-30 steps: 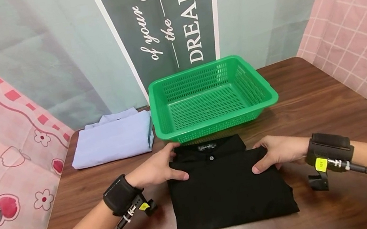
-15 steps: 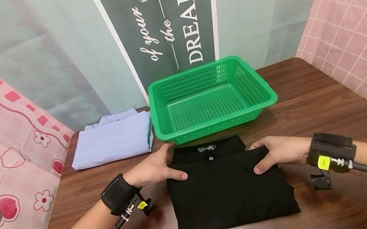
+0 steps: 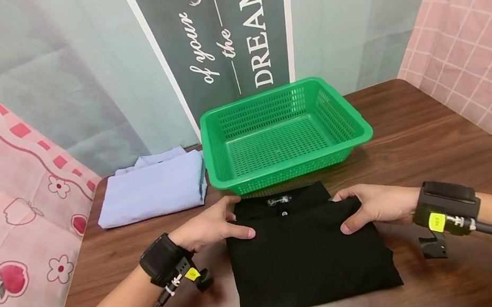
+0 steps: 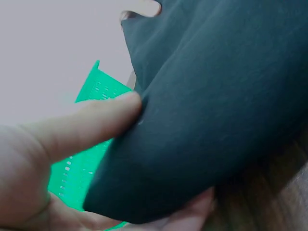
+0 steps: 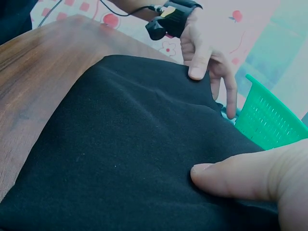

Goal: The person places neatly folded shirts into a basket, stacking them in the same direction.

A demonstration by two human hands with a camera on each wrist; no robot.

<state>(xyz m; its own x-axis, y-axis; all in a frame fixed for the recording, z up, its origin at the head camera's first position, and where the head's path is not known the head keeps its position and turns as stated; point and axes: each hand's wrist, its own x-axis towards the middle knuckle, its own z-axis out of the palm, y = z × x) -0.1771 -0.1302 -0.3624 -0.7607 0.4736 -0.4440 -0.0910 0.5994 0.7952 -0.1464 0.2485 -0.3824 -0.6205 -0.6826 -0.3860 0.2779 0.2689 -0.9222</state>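
Nothing much has shifted: my left hand (image 3: 209, 227) and right hand (image 3: 372, 203) still pinch the folded black shirt (image 3: 307, 251) on the brown wooden table (image 3: 442, 144), curtains all around.

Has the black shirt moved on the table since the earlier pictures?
No. The black shirt lies in the same place just in front of the green basket, collar near its front wall; small shifts in the picture match the camera's own motion.

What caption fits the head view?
Both hands, left hand and right hand, pinch a folded black shirt before a green basket.
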